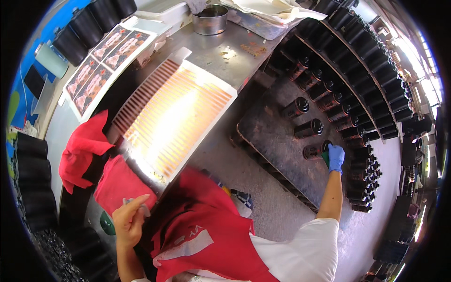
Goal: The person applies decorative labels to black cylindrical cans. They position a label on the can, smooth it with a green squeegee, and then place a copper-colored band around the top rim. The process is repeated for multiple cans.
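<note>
- right hand (pixel 336 158), blue-gloved, is closing on a dark can (pixel 314 151) lying on the pallet (pixel 277 141); more cans (pixel 307 128) are lying just beyond it.
- left hand (pixel 128 221) is pinching a small grey piece (pixel 134 202) beside a red cloth (pixel 120 183).
- pictured label sheets (pixel 105 61) are lying on the desk (pixel 225 51), well beyond the left hand.
- a metal bowl (pixel 210 19) is sitting farther off; contents unclear.

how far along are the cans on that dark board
Looks done: rows of black cans already fill the racks beyond the dark board. In hand: the gloved right hand grips a black can lying on the board, while the bare left hand holds a small pale item at a red cloth. Seemingly left: two more cans lying loose on the board.
</note>
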`<state>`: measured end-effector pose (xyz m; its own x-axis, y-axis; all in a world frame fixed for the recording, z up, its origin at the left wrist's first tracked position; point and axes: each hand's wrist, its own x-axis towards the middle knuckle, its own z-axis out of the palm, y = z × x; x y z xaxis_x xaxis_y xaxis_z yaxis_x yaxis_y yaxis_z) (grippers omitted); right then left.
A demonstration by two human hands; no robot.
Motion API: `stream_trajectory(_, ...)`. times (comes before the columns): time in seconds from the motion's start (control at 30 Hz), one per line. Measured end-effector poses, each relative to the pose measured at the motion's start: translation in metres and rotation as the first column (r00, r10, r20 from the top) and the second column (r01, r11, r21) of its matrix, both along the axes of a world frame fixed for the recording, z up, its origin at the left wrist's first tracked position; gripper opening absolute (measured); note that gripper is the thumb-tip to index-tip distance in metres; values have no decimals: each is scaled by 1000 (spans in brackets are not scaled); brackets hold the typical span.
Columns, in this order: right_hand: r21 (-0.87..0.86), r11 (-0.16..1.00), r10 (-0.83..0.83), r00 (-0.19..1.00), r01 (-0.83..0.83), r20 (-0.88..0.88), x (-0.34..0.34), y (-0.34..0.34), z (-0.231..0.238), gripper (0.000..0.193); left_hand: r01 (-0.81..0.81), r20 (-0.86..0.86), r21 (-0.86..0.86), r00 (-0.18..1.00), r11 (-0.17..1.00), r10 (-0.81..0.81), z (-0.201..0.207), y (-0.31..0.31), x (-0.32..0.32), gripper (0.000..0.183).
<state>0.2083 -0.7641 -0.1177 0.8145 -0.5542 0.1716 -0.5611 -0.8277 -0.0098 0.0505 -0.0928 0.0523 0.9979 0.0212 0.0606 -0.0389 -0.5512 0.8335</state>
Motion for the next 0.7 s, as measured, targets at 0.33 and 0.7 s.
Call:
stream_trajectory(0.33, -64, 977, 189, 969, -202, -160, 25, -32, -43, 27, -163, -3, 143, 986, 976, 165, -6, -1, 1, 31)
stream_trajectory(0.7, -297, 927, 263, 961, -227, 86, -1, -64, -53, 32, -884, 803, 341, 451, 320, 390, 81, 181, 56, 34)
